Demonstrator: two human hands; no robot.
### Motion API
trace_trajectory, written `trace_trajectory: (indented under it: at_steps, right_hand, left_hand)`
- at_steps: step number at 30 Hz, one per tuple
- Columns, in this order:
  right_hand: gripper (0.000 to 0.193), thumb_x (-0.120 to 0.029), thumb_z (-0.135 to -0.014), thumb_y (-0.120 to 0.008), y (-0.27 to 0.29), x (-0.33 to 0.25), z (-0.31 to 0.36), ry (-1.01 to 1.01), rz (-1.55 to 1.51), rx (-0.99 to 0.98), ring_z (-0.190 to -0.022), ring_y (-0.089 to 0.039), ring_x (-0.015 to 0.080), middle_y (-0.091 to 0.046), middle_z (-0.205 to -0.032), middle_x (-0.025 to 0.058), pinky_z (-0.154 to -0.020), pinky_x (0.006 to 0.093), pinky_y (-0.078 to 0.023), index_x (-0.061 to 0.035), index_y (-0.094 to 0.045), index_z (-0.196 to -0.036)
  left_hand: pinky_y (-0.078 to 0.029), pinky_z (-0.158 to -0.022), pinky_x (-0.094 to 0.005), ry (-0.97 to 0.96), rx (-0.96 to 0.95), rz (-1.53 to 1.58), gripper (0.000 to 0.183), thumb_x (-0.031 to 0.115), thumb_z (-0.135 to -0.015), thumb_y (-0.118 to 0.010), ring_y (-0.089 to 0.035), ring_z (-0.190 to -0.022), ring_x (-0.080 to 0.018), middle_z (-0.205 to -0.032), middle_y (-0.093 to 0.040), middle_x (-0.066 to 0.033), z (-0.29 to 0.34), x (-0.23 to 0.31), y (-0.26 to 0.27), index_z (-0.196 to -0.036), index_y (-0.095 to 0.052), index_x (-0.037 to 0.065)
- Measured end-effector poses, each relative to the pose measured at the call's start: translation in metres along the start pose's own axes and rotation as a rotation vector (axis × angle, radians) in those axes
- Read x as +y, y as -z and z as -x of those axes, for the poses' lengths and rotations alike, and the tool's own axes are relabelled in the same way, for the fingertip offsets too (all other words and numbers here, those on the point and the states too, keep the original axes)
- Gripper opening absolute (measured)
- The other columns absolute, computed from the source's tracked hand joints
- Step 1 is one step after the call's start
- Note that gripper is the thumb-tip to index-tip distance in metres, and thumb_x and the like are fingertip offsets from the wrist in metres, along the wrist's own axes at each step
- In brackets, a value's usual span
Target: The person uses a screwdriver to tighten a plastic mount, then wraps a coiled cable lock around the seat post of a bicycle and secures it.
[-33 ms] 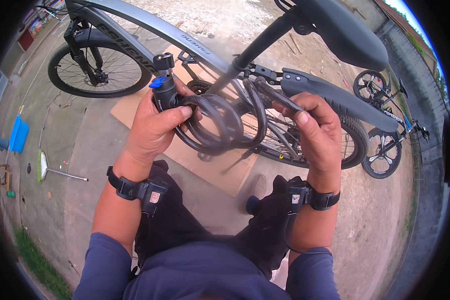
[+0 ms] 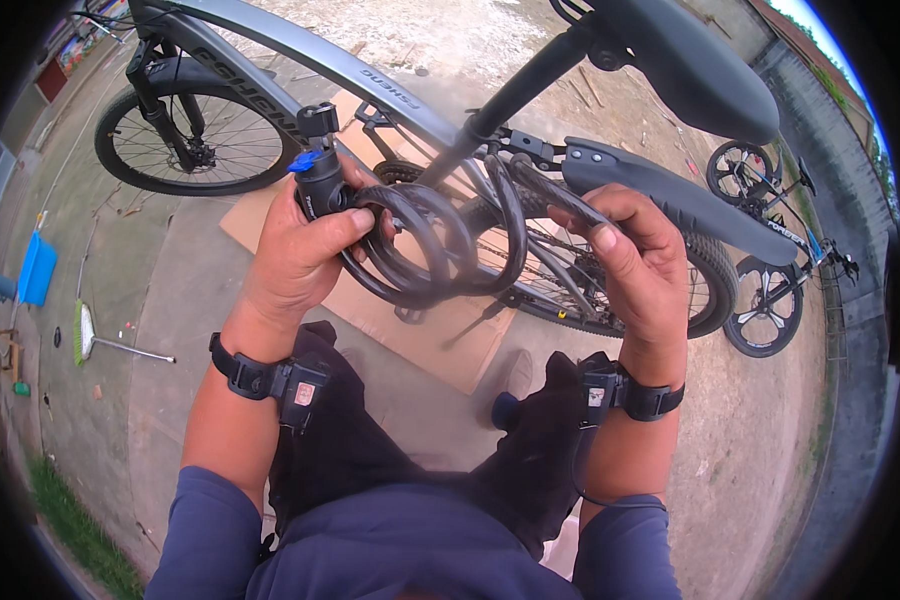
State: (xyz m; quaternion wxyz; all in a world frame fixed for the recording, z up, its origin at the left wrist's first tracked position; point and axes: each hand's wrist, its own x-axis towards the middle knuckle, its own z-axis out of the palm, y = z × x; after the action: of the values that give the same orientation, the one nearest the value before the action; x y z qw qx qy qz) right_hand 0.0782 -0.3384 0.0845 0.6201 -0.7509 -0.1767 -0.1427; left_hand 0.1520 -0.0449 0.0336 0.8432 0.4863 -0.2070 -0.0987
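A black coiled cable bike lock [image 2: 519,225] is stretched between my two hands, in front of the bicycle. My left hand [image 2: 305,245] is closed around the cylindrical lock body [image 2: 322,185], its thumb pressed against the side where the cable enters. On that body sit a blue tab [image 2: 306,161] and a black clip-like bracket [image 2: 318,120]. Several loops hang between the hands, slightly blurred. My right hand [image 2: 645,260] pinches the cable near its other end between thumb and fingers; the tip is hidden. Both wrists carry black strapped devices.
A grey bicycle [image 2: 330,60] stands just beyond my hands, its black saddle [image 2: 700,70] at upper right. Flattened cardboard [image 2: 450,355] lies beneath it. Another bicycle [image 2: 770,300] is at the right near a wall. A broom [image 2: 85,335] and blue dustpan [image 2: 37,268] are at the left.
My left hand has moved slightly left with the lock body, and my right hand slightly right. The cable loops have shifted and spread a little between them.
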Motion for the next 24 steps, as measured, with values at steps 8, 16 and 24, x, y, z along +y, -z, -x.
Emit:
trace_trajectory:
  at_steps: [8,16,24]
  right_hand:
    - [0.027,-0.019,-0.097,-0.065,0.000,0.021,-0.013,0.098,-0.473,0.144,-0.093,-0.064,0.0212,-0.065,-0.095,0.0084,-0.099,0.0451,-0.051,0.0025,-0.064,-0.112]
    - [0.026,-0.018,-0.094,-0.069,0.006,0.031,-0.011,-0.075,-0.531,-0.002,-0.097,-0.068,0.0263,-0.068,-0.095,0.0111,-0.094,0.0415,-0.053,0.0014,-0.062,-0.110]
    - [0.024,-0.011,-0.094,-0.066,0.000,0.021,-0.003,-0.219,-0.397,0.018,-0.101,-0.069,0.0270,-0.068,-0.100,0.0113,-0.087,0.0357,-0.057,0.0005,-0.058,-0.113]
  left_hand:
    - [-0.042,-0.049,-0.0210,0.022,0.114,0.061,0.031,0.015,-0.082,-0.068,-0.052,-0.069,-0.0129,-0.086,-0.055,-0.0087,-0.006,-0.001,0.024,-0.106,-0.050,0.005]
    - [-0.043,-0.053,-0.0196,0.010,0.170,0.048,0.022,0.016,-0.086,-0.064,-0.058,-0.070,-0.0101,-0.086,-0.065,-0.0093,-0.009,-0.003,0.037,-0.104,-0.056,0.007]
    - [-0.046,-0.057,-0.0204,0.102,0.181,0.066,0.022,0.013,-0.086,-0.064,-0.064,-0.076,-0.0134,-0.089,-0.065,-0.0088,0.000,-0.008,0.032,-0.105,-0.055,0.006]
